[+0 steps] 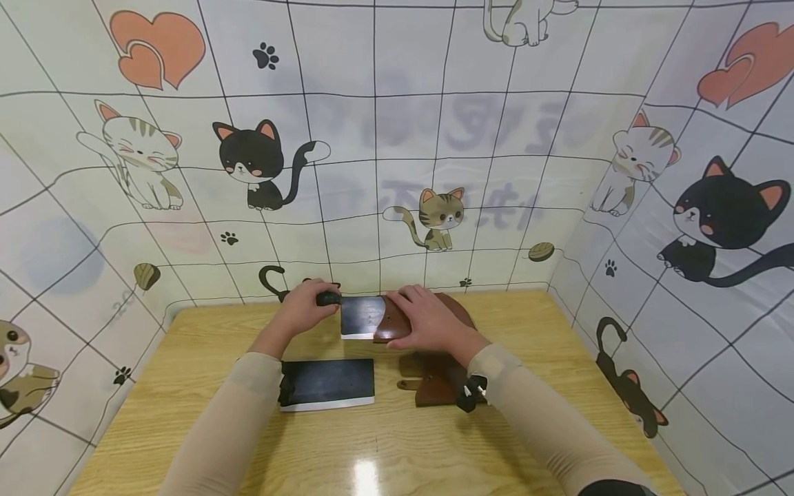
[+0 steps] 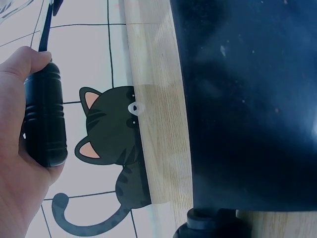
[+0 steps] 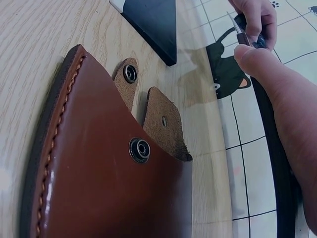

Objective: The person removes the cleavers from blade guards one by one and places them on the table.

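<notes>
In the head view, my left hand grips the black handle of a cleaver near the back of the table. Its dark blade points right, and the right part is hidden by a brown leather sheath. My right hand holds that sheath, fingers over the top and thumb along the lower edge. In front of the left hand lies a second cleaver, dark with a pale edge. A second brown sheath lies below my right wrist; its snap and unfastened straps show in the right wrist view.
A wooden table carries everything. Behind and beside it hangs a white gridded cloth with printed cats, close to the hands at the back edge. A small black device hangs under the right wrist, just over the second sheath.
</notes>
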`<act>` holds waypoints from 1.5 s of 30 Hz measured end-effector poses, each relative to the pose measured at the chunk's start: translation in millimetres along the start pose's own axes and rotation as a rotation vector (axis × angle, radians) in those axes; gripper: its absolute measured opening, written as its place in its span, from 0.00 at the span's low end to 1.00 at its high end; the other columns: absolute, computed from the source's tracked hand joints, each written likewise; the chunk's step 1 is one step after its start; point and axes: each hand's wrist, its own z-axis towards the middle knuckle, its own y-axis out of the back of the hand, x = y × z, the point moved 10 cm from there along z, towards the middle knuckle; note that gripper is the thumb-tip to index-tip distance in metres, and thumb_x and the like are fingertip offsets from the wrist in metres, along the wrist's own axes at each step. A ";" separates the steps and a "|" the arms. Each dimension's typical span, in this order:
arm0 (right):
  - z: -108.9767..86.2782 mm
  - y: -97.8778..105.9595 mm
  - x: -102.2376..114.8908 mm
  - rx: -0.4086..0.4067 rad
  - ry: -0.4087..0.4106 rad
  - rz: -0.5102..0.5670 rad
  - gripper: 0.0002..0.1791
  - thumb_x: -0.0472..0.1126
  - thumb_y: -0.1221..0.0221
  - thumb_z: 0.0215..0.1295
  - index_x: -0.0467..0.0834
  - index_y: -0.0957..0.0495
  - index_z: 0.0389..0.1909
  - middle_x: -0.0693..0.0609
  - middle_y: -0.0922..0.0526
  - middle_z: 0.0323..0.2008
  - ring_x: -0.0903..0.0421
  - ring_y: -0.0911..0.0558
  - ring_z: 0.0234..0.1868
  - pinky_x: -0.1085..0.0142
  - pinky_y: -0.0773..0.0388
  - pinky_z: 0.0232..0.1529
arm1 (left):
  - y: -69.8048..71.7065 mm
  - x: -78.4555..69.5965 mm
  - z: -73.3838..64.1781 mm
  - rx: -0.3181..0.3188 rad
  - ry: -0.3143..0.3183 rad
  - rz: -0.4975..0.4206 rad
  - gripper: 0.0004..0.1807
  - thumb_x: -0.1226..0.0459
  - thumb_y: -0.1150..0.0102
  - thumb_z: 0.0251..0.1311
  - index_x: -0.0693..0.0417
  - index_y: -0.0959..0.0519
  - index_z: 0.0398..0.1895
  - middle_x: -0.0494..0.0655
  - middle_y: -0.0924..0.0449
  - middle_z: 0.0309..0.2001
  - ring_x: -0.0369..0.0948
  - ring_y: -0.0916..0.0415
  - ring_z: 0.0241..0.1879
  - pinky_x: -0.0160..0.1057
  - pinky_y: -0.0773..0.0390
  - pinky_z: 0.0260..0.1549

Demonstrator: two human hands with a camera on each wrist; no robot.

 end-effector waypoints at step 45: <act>-5.6 3.6 -7.8 0.001 0.010 0.014 0.62 0.78 0.29 0.57 0.51 0.36 0.87 0.51 0.29 0.72 0.50 0.30 0.70 0.48 0.27 0.68 | 5.1 9.4 -4.6 -0.013 0.015 -0.024 0.16 0.58 0.26 0.72 0.47 0.12 0.60 0.50 0.16 0.56 0.54 0.17 0.54 0.61 0.18 0.53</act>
